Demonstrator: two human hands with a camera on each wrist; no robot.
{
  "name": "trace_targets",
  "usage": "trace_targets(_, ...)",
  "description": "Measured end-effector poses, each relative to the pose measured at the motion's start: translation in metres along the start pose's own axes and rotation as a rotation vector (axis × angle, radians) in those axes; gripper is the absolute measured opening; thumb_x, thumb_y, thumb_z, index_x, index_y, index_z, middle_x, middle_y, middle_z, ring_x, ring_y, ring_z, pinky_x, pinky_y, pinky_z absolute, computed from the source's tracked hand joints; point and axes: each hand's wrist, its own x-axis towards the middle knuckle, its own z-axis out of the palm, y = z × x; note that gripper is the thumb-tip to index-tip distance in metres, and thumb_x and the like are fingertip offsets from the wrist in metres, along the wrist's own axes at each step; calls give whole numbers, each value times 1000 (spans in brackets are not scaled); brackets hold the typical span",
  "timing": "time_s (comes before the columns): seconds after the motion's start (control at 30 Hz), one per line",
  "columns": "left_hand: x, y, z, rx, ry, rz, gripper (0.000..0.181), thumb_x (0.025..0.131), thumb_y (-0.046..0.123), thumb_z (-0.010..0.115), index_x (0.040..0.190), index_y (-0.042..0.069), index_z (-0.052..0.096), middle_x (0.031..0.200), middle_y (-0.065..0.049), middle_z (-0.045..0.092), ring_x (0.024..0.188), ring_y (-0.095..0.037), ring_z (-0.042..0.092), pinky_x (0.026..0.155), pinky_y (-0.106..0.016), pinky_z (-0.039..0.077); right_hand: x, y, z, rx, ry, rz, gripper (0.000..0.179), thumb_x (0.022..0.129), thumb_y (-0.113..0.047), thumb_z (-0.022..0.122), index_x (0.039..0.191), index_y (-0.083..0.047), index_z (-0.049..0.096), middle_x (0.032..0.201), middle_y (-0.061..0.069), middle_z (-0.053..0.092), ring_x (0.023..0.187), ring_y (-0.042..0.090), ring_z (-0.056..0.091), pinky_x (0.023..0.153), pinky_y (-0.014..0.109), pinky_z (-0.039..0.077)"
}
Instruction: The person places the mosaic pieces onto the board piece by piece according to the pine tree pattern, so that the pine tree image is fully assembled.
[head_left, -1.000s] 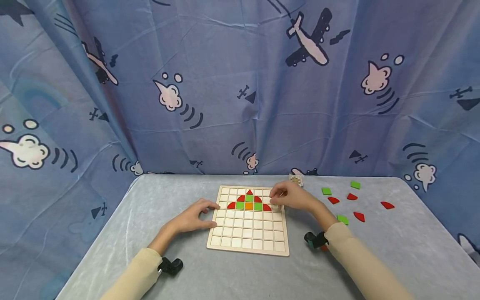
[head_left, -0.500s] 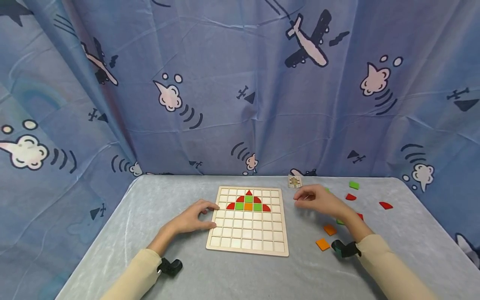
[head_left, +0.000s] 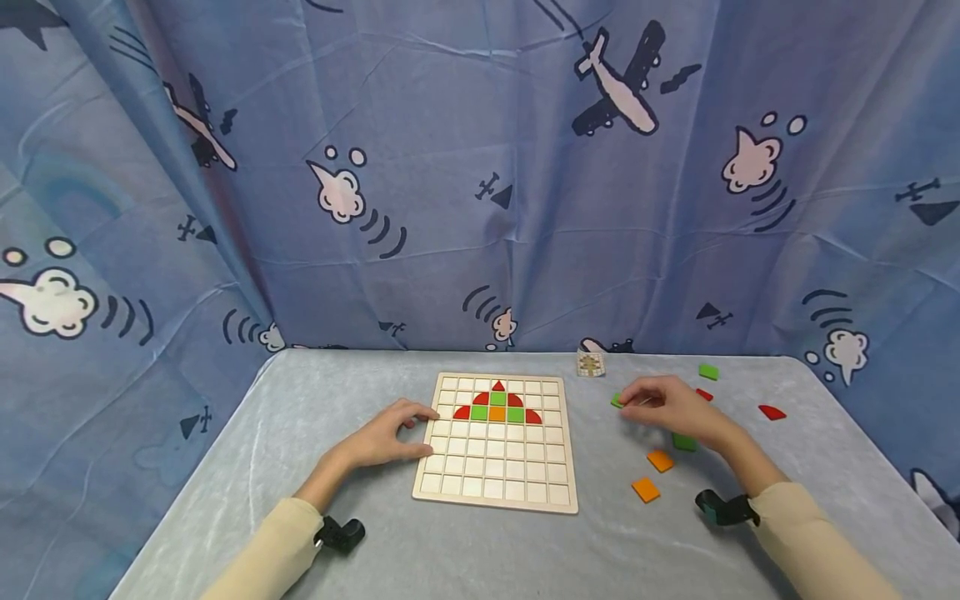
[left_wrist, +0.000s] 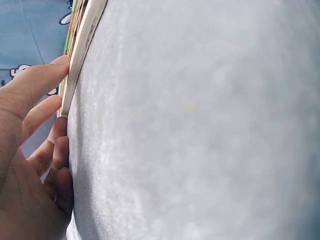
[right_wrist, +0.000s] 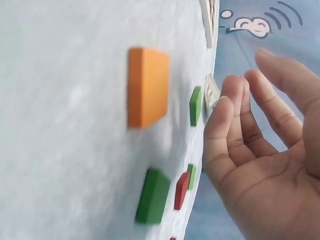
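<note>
A square wooden grid board (head_left: 487,467) holds red, green and orange tiles in a stepped peak, with an orange square tile (head_left: 497,413) at the middle of its lowest row. My left hand (head_left: 386,433) rests against the board's left edge, thumb and fingers spread; the left wrist view has its fingertips at the board's side (left_wrist: 80,70). Right of the board, my right hand (head_left: 667,404) is low over the loose tiles, fingers loosely bent. A green square tile (head_left: 617,400) shows right at its fingertips. In the right wrist view nothing is between the fingers.
Two orange tiles (head_left: 646,490) lie before the right hand. A dark green tile (head_left: 684,442) is partly under that wrist. Farther right are another green tile (head_left: 708,372) and a red rounded tile (head_left: 772,412). A small patterned card (head_left: 590,363) stands behind, near the curtain (head_left: 480,208).
My right hand has moved right from the board's upper right corner to the loose tiles. One green tile now lies farther left and nearer. The left hand has stayed at the board.
</note>
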Motion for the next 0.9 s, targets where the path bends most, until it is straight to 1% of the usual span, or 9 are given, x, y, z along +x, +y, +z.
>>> trace_targets(0.13, 0, 0, 0, -1, -1, 4, 52, 91, 28, 79, 137, 10, 62, 131, -10, 53, 115, -30, 53, 98, -52, 42, -8, 4, -5, 28, -13, 21, 22, 96, -12, 73, 112, 3, 69, 107, 14, 68, 86, 31, 64, 73, 36, 56)
trace_targets(0.2, 0, 1, -1, -2, -2, 6, 52, 91, 28, 79, 137, 10, 62, 131, -10, 53, 115, -30, 53, 99, -52, 42, -11, 6, -7, 38, -22, 30, 23, 97, -12, 72, 114, 4, 69, 106, 14, 68, 84, 33, 63, 71, 38, 56)
trace_targets(0.43, 1, 1, -1, 0, -4, 11, 52, 91, 28, 79, 137, 9, 62, 131, -10, 53, 115, -30, 53, 98, -51, 42, -21, 9, -14, 48, -17, 74, 30, 98, -15, 71, 121, 4, 66, 104, 15, 68, 81, 33, 61, 68, 36, 54)
trace_targets(0.57, 1, 0, -1, 3, -5, 7, 52, 91, 27, 79, 136, 10, 62, 130, -10, 53, 114, -30, 53, 98, -51, 43, -20, 12, -15, 35, 11, 125, 39, 95, -18, 74, 126, 4, 64, 95, 13, 65, 73, 28, 57, 61, 32, 50)
trace_targets(0.7, 0, 0, -1, -2, -5, 5, 52, 91, 27, 80, 137, 10, 62, 130, -9, 53, 114, -29, 52, 98, -51, 42, -15, 17, -11, -21, 56, 134, 45, 91, -21, 80, 125, 5, 65, 82, 10, 58, 64, 19, 49, 55, 27, 41)
trace_targets(0.8, 0, 0, -1, -5, -5, 4, 52, 91, 28, 80, 137, 11, 62, 131, -8, 52, 115, -28, 52, 98, -50, 42, -10, 21, -7, -57, 85, 139, 47, 89, -23, 82, 124, 4, 66, 77, 7, 55, 62, 16, 45, 54, 26, 36)
trace_targets(0.9, 0, -1, 0, 0, -3, 9, 52, 91, 28, 79, 137, 10, 62, 131, -8, 53, 115, -27, 53, 98, -50, 42, -5, 23, -2, -67, 109, 155, 50, 87, -24, 83, 125, 5, 66, 74, 5, 52, 60, 16, 43, 53, 27, 34)
